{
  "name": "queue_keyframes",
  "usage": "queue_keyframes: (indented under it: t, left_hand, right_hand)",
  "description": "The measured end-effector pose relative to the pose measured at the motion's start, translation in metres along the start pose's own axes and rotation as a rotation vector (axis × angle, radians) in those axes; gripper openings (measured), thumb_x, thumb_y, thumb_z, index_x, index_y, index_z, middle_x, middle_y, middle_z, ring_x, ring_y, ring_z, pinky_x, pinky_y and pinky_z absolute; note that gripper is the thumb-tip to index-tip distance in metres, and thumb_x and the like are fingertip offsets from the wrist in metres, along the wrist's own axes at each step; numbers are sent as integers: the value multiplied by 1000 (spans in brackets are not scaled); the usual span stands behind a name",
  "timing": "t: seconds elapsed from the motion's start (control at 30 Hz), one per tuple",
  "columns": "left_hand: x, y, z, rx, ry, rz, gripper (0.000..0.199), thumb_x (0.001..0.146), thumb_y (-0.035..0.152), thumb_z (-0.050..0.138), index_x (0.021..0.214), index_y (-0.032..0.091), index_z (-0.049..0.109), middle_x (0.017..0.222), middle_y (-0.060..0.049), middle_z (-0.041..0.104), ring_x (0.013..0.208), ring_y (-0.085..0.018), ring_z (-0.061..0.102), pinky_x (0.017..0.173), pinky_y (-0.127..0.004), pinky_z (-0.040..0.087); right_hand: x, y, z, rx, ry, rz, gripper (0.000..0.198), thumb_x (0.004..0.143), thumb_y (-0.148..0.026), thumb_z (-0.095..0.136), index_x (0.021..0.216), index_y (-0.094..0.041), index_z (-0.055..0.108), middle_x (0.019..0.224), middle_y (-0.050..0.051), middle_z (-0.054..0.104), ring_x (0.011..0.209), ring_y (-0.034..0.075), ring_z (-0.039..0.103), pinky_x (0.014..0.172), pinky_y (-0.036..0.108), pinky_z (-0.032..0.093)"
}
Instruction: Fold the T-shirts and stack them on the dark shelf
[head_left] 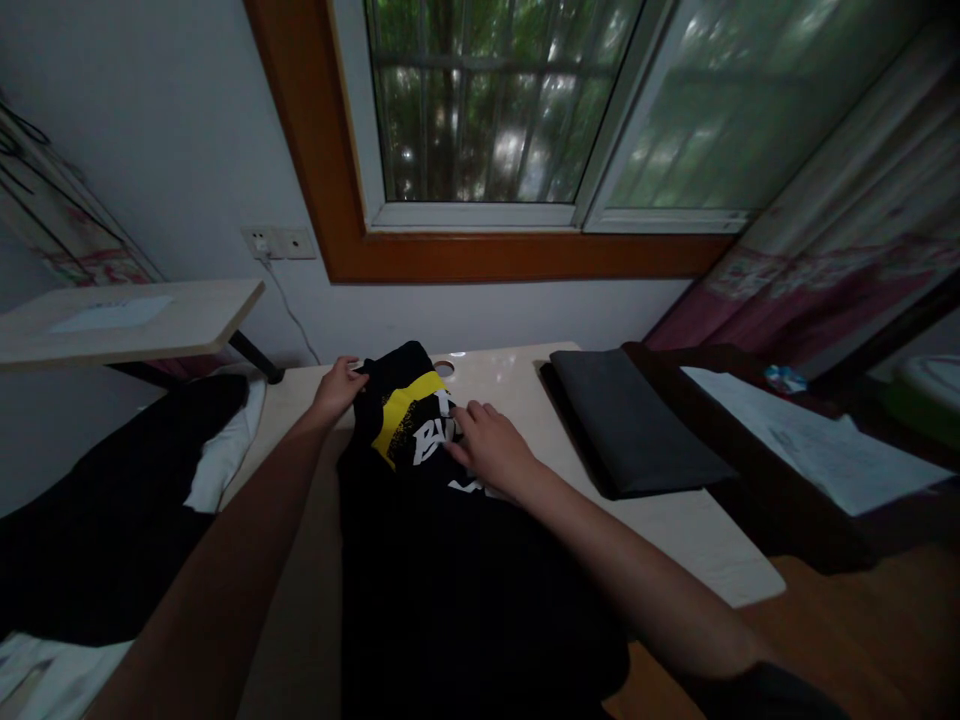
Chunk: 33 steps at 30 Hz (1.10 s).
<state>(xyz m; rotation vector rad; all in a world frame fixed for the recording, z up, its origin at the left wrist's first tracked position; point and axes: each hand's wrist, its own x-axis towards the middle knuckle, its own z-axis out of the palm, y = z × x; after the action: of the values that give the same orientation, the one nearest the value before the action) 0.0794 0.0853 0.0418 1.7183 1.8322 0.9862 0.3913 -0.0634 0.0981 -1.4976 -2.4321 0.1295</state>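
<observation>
A black T-shirt (pixel 480 590) with a yellow band and white lettering lies lengthwise on the pale table, its near end hanging toward me. At its far left corner, my left hand (pixel 339 390) is closed, with the fingertips gripping the cloth edge. My right hand (pixel 495 447) rests on the white lettering, thumb and fingers apart and slightly bent, palm down. Part of the print is hidden beneath it.
A folded dark grey garment (pixel 637 420) lies at the table's right. Black and white clothing (pixel 127 480) is heaped at the left, below a raised wooden shelf (pixel 202 310). A white cord (pixel 289 305) runs down from the wall socket. Papers (pixel 810 430) lie on a dark surface at right.
</observation>
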Motion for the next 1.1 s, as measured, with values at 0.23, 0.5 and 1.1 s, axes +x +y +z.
queue_keyframes:
  t: [0.23,0.5,1.1]
  left_hand:
    - [14,6,7,-9,-14,-34,54,75,33,73,125,17,58,80,-3,68,75,-21,67,72,-31,47]
    - [21,3,6,-109,-13,-74,49,78,29,68,124,17,59,81,-3,68,72,-18,65,68,-29,48]
    - [45,15,-27,-70,-48,-36,50,73,22,68,122,18,63,73,1,65,65,-16,60,65,-28,46]
  right_hand:
    - [29,-71,28,50,-96,-188,42,93,-56,59,103,-17,67,100,12,69,90,25,66,74,36,54]
    - [40,-95,52,-40,-151,-176,19,94,-29,61,105,-14,65,97,11,72,88,24,71,71,32,55]
    - [47,-110,35,96,47,-352,19,93,-16,55,99,-13,73,101,15,67,101,26,57,81,37,53]
